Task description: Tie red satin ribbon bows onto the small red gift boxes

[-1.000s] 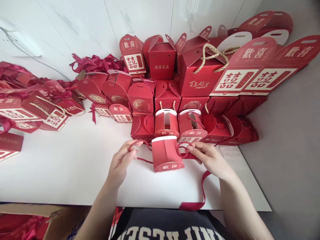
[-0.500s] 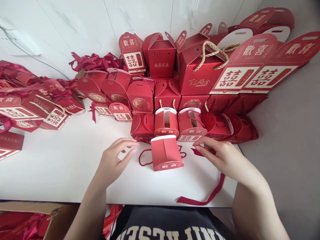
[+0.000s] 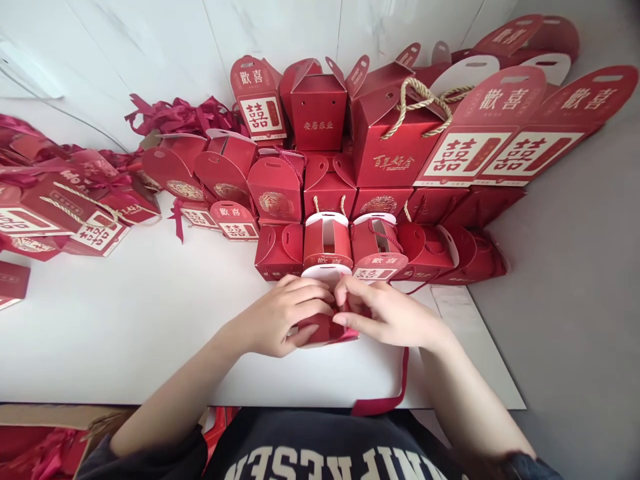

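Note:
A small red gift box [image 3: 325, 328] with a white rim stands on the white board [image 3: 150, 320] right in front of me. My left hand [image 3: 283, 317] wraps over its left side and top. My right hand [image 3: 383, 317] covers its right side, fingertips meeting the left hand's above the box. Most of the box and its red cord handles are hidden under my fingers. A dark red ribbon [image 3: 395, 387] runs from under my right hand down over the board's front edge.
Rows of red gift boxes [image 3: 325, 243] are stacked behind the held box, up to larger ones [image 3: 395, 140] by the wall. More boxes [image 3: 75, 213] and a ribbon heap [image 3: 180, 117] lie at left. A cardboard carton [image 3: 60, 433] stands below the board.
Both hands let go of the cord handles, drew apart, then closed in over the small box from both sides. The ribbon shifted with my right hand.

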Available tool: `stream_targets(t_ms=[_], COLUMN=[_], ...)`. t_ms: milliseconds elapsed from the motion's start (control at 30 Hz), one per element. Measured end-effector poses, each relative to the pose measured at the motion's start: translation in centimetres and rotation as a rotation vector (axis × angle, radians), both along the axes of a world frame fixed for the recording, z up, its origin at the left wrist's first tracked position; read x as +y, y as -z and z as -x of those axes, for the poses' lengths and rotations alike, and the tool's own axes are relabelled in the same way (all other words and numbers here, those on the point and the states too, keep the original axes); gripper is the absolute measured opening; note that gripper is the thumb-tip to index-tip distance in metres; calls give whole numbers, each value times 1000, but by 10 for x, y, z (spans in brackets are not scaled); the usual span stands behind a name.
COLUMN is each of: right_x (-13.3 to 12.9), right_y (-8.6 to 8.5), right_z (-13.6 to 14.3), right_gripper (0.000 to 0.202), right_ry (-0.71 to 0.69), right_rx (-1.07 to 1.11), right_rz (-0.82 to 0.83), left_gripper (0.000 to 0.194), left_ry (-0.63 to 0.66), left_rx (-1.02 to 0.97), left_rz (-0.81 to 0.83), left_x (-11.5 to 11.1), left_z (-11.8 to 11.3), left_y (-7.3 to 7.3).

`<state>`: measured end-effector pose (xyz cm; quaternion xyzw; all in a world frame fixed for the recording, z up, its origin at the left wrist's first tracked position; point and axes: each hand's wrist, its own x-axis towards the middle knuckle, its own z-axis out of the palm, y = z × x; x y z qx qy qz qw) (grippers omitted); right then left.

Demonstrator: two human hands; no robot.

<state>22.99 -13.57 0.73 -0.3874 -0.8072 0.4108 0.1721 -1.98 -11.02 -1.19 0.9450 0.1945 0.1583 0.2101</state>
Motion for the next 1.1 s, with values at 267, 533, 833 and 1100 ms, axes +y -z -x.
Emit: stream_targets(t_ms=[267,533,833,1100], right_x=[0,0,1,6], right_y=[12,26,30,36], right_z=[-17,3,-3,-1], right_gripper=[17,27,27,18], right_ry=[19,144,139,-13], right_rx=[270,480,323,291], right_rz=[146,187,55,31], left_gripper=[38,70,48,70], left_ry=[-92,-300,-99,-226], left_rx=[-333,-382,-444,-576], left_rz=[-169,-213,-244,-421], left_x=[2,-1,7,3], left_z=[14,23,9,4], left_y=[36,76,54,69])
